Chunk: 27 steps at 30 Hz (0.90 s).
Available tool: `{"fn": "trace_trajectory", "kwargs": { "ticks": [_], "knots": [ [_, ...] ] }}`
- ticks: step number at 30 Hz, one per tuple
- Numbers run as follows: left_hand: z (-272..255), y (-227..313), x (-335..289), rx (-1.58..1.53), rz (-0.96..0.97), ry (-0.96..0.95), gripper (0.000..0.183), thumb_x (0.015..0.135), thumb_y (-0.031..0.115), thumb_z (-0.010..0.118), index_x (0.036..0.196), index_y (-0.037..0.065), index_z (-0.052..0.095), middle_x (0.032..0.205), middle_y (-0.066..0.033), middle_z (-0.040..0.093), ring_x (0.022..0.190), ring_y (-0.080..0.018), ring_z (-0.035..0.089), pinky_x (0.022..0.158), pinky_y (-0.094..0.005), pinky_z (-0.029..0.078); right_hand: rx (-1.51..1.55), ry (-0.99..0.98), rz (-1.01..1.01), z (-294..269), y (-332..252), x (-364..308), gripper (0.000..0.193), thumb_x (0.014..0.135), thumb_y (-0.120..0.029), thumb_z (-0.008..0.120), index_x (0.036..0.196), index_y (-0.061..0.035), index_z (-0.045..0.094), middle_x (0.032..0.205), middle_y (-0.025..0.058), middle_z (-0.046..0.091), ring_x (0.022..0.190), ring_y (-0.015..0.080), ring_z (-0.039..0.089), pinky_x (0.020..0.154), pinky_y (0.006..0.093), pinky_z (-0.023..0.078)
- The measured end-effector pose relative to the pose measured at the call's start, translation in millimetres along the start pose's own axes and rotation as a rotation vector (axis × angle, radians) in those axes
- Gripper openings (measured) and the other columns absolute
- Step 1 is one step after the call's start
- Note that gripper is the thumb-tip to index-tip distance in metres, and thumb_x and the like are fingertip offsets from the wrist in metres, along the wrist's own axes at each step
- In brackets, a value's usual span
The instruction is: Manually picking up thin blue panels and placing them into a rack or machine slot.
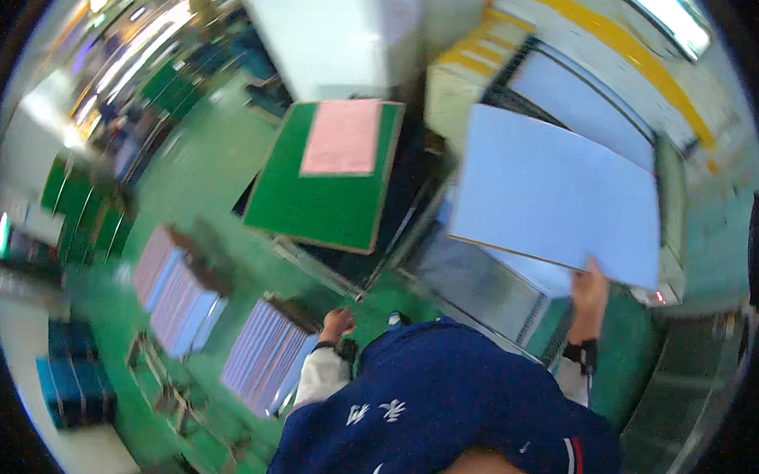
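Observation:
My right hand (pixel 589 293) is closed on the near edge of a large, thin, light blue board (pixel 557 189). The board is tilted above a workbench, and its far part overlaps another pale blue panel (pixel 568 89) behind it. My left hand (pixel 337 323) is low over the green floor, beside a stack of boards (pixel 268 354) standing on edge. Its fingers look curled, with nothing visible in them, though the picture is blurred. Ahead, a green-topped table (pixel 322 206) bears a pink sheet (pixel 341 137).
A second row of upright boards (pixel 177 293) stands on the floor to the left, near a low metal frame (pixel 169 397). Blue-green bins (pixel 75 389) are at the far left. A white pillar (pixel 319 43) rises behind the green table. A grey cabinet (pixel 683 398) stands at the right.

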State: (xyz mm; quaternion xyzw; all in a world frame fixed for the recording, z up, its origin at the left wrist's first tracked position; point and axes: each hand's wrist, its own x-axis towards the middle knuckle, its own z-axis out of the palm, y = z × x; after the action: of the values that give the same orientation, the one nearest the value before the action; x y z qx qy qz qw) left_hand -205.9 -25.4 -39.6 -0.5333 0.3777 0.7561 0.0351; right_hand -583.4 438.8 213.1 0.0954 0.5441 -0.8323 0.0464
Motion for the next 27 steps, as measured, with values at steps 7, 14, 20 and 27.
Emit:
{"fn": "trace_trajectory", "kwargs": {
  "ticks": [7, 14, 20, 27],
  "knots": [
    [-9.7, -20.2, 9.6, 0.484, 0.453, -0.207, 0.03, 0.086, 0.029, 0.053, 0.094, 0.001, 0.046, 0.079, -0.0129, 0.059, 0.056, -0.0249, 0.059, 0.046, -0.035, 0.049, 0.471, 0.053, 0.247, 22.7, 8.1, -9.4, 0.007, 0.082, -0.009, 0.056, 0.089, -0.0069, 0.055, 0.09, 0.006, 0.061, 0.087, 0.0202, 0.057, 0.078, 0.0354, 0.047],
    [17.3, -3.2, -15.7, 0.111, -0.036, -0.005, 0.028, 0.086, 0.031, 0.051, 0.094, 0.004, 0.048, 0.077, -0.011, 0.059, 0.057, -0.0233, 0.06, 0.046, -0.0333, 0.049, 0.624, -0.039, 0.254, 26.1, 22.6, 3.1, 0.014, 0.085, -0.013, 0.055, 0.094, -0.0027, 0.053, 0.095, 0.0086, 0.057, 0.093, 0.0209, 0.053, 0.085, 0.0345, 0.045],
    [20.8, -11.8, -13.2, 0.358, 0.168, -0.034, 0.019, 0.085, 0.027, 0.051, 0.093, 0.01, 0.05, 0.077, -0.0091, 0.058, 0.059, -0.0227, 0.06, 0.047, -0.0338, 0.049, 0.544, -0.009, 0.392, 40.7, 8.0, 8.5, 0.019, 0.087, -0.015, 0.053, 0.098, -0.0004, 0.051, 0.098, 0.0104, 0.055, 0.093, 0.0221, 0.052, 0.086, 0.0343, 0.044],
    [22.6, -12.9, -18.5, 0.276, 0.085, 0.029, 0.023, 0.083, 0.028, 0.056, 0.089, 0.006, 0.052, 0.079, -0.0088, 0.059, 0.059, -0.0231, 0.059, 0.047, -0.0342, 0.048, 0.561, -0.048, 0.277, 52.2, 10.6, 32.4, 0.019, 0.087, -0.017, 0.054, 0.091, 0.0016, 0.051, 0.095, 0.012, 0.055, 0.091, 0.0231, 0.052, 0.087, 0.036, 0.044]
  ]
}}
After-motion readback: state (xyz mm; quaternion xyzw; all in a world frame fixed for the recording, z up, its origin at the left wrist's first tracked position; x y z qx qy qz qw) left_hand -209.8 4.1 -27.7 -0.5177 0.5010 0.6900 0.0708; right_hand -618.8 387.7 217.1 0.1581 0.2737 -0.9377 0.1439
